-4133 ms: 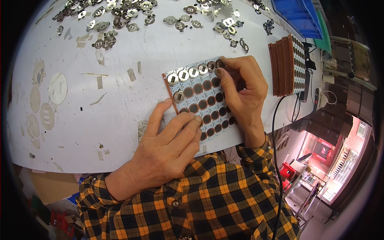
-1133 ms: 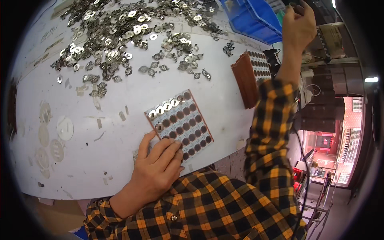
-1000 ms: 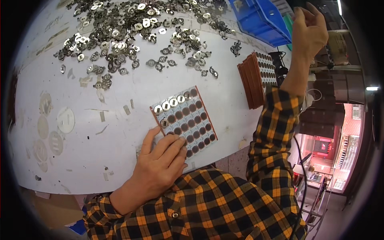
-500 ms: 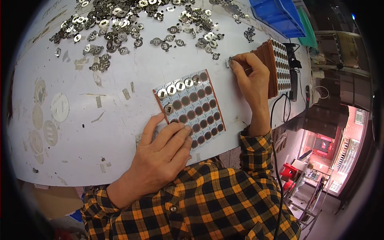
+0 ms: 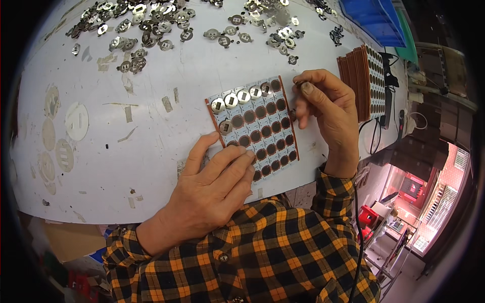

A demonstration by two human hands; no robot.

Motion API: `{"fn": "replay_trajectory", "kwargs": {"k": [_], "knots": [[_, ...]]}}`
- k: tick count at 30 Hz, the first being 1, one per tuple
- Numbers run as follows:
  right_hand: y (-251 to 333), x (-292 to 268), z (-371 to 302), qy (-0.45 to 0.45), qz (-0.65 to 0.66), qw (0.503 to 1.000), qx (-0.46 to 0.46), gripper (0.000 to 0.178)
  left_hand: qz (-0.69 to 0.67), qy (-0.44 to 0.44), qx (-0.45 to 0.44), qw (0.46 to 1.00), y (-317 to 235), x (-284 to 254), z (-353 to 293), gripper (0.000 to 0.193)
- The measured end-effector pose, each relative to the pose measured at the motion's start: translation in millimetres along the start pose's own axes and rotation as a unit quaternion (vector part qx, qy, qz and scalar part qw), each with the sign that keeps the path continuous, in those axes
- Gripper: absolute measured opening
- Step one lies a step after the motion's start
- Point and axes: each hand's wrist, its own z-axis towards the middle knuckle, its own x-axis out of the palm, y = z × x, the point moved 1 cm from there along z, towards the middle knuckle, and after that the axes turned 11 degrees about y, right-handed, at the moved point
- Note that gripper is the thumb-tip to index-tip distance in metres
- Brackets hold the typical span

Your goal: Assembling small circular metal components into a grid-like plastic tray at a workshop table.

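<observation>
A light blue circuit board panel (image 5: 265, 146) with brown edge strips and rows of dark round pads lies on the table. Silvery round battery clips (image 5: 243, 96) cover most of its far row, and a single clip (image 5: 225, 126) sits at the left of the second row. My left hand (image 5: 209, 189) rests with its fingers spread over the panel's near left corner, hiding some pads. Just beyond the panel's right edge, my right hand (image 5: 333, 113) pinches a small dark metal piece, apparently a clip, between thumb and forefinger. The fingers cover most of it.
Loose metal clips (image 5: 151, 25) are heaped across the far side of the table. A stack of brown-edged panels (image 5: 356, 76) stands at the right, before a blue bin (image 5: 374, 22). A black cable (image 5: 357, 227) runs down the right side. Worn tape scraps (image 5: 166, 104) mark the tabletop.
My right hand has come nearer the panel's right edge and turned, its lower fingers now curling downward. The left hand keeps its place on the panel. The whole view has shifted slightly.
</observation>
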Motion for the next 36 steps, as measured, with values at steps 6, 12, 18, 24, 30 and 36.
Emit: {"fn": "replay_trajectory", "kwargs": {"k": [6,12,18,24,30,36], "knots": [[0.5,5.9,5.8,-0.017,-0.079,0.997,-0.017,0.017,0.004,0.006,0.002,1.0,0.6,1.2,-1.9,0.037],[-0.6,10.5,9.8,-0.005,-0.14,0.99,-0.035,0.015,0.003,0.01,-0.011,1.0,-0.5,0.3,-1.1,0.035],[-10.4,13.9,11.8,0.001,-0.214,0.969,-0.122,0.017,0.015,0.024,-0.009,1.0,-1.3,0.7,-0.8,0.035],[-5.5,16.6,9.3,-0.016,-0.239,0.968,-0.07,0.013,0.027,0.024,-0.018,0.999,-2.1,0.8,1.0,0.039],[-11.2,19.9,10.4,-0.039,-0.249,0.963,-0.091,0.011,0.008,0.022,-0.051,0.998,-5.1,-2.0,5.6,0.025],[-13.7,10.0,14.0,0.022,-0.242,0.959,-0.144,0.012,0.04,0.056,-0.03,0.997,-4.2,-2.5,1.9,0.052]]}}
